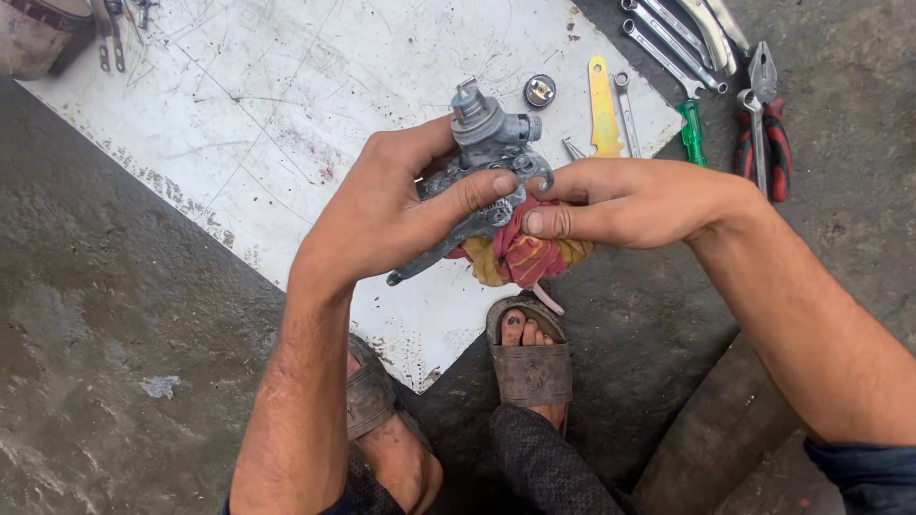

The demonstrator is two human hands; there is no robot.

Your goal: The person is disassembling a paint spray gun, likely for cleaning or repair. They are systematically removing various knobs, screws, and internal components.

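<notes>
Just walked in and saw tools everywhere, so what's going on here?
A person squatting over a white board holds a grey metal carburettor-like part in the left hand. The right hand presses a red and yellow rag against it. Wrenches, red-handled pliers and a yellow flat tool lie beside.

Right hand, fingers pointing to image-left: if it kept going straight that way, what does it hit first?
The right hand already has its fingertips on the red and yellow rag and the grey metal part. Just past those is the left hand, whose thumb lies across the part. Depth is hard to judge.
</notes>
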